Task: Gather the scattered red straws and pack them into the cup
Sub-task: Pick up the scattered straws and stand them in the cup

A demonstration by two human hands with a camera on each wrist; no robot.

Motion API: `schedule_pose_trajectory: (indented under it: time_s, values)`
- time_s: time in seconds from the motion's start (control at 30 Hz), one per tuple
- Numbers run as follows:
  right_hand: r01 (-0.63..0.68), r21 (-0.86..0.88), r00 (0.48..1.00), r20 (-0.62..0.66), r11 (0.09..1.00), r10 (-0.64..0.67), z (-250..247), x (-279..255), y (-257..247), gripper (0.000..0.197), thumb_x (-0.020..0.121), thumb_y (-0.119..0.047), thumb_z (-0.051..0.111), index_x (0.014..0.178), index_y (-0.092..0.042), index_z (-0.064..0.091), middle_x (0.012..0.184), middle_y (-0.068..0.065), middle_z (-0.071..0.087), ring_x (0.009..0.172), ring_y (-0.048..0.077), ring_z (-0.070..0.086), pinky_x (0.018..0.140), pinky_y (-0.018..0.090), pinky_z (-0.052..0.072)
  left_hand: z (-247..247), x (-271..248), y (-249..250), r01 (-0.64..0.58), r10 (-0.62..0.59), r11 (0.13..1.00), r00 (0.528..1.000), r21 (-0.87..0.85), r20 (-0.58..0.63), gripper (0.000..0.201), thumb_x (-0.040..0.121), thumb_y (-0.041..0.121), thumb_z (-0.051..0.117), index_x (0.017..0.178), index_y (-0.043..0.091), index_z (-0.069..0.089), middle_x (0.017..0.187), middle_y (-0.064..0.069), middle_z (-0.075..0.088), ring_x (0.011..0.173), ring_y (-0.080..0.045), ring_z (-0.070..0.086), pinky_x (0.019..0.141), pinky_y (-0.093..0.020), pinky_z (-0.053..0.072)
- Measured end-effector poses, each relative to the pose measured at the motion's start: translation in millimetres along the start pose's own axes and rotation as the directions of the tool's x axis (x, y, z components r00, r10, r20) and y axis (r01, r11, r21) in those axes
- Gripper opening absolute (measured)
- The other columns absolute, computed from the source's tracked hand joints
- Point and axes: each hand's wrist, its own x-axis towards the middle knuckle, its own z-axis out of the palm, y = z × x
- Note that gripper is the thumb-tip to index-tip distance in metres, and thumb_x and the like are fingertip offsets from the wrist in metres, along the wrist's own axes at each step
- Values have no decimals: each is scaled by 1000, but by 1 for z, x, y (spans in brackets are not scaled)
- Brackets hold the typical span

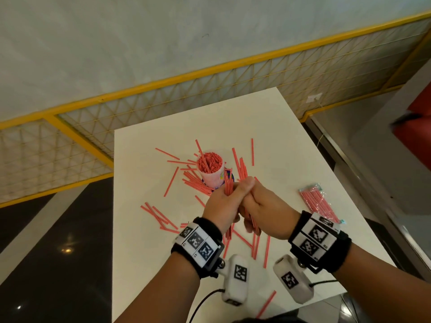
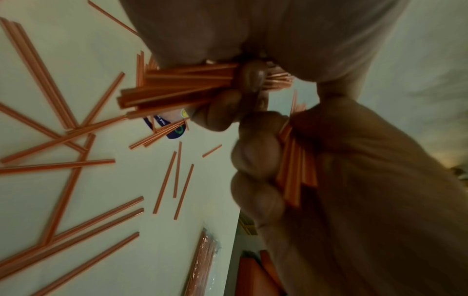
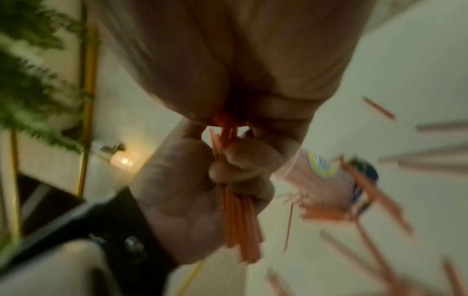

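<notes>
item: red straws, loose. one bunch (image 1: 228,183) held upright above the worktop (image 1: 291,159), just on the near side of the cup (image 1: 211,173); left hand (image 1: 221,203) has its fingers curled round the bunch near mid-length, right hand (image 1: 263,208) is pressed against the left and curls round more straws, as the left wrist view shows. many further straws (image 1: 171,181) lie scattered flat around the cup and toward the near edge. a wrapped packet of straws (image 1: 319,203) lies apart on the right.

container: cup, upright, already well filled with straws standing on end; one sticks out higher at a slant.

handling, as judged: very light, thin, stiff enough to stand but easy to crush or kink; smooth, so a loose bunch likely slides and fans out. best taken round the middle, ends tapped level, then lowered end-first into a gap. the light cup may tip if nudged.
</notes>
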Motion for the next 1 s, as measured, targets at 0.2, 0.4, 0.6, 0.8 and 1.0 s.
schedule_pose_trajectory:
  time_s: [0.2, 0.4, 0.6, 0.8, 1.0]
  values:
    - [68, -242, 990, -104, 968, -96, -1, 3, 5, 13, 107, -17, 37, 97, -10, 41, 71, 7, 51, 59, 26, 46, 59, 50, 46, 8, 6, 0, 95, -110, 978, 991, -186, -72, 84, 72, 69, 78, 108, -5, 65, 86, -15, 59, 77, -30, 54, 68, -40, 48]
    - [121, -32, 991, -56, 992, -123, -1, 1, 0, 3, 103, -19, 47, 101, -19, 50, 76, 6, 53, 62, 19, 50, 59, 46, 52, 7, 1, 12, -95, 78, 989, 986, -110, -147, 28, 102, 36, 62, 104, 12, 77, 102, -20, 75, 91, -27, 74, 90, -49, 58]
    - [-69, 36, 970, 236, 997, 59, -3, 0, -6, 45, 91, -12, 67, 133, -18, 50, 117, 2, 65, 79, 15, 73, 71, 31, 61, 5, -3, 12, -268, 318, 941, 906, 205, -280, 32, 103, 52, 47, 98, 26, 65, 97, 2, 71, 90, -9, 69, 86, -35, 57]
    - [-160, 283, 959, 272, 945, 81, 15, 11, -1, 29, 75, 1, 65, 104, -3, 66, 78, 19, 59, 59, 19, 52, 57, 31, 48, 2, -11, 7, -369, 384, 923, 890, 105, -245, 25, 105, 38, 51, 98, 20, 66, 85, -3, 68, 83, -11, 67, 84, -24, 52]
    - [-106, 311, 969, 247, 945, 27, 22, 21, -10, 26, 76, 6, 62, 79, -19, 68, 59, -1, 55, 52, 15, 47, 50, 26, 43, -12, -14, 11, -390, 368, 921, 878, -8, -307, 23, 98, 14, 68, 88, 1, 53, 76, -27, 64, 74, -27, 68, 76, -27, 58]
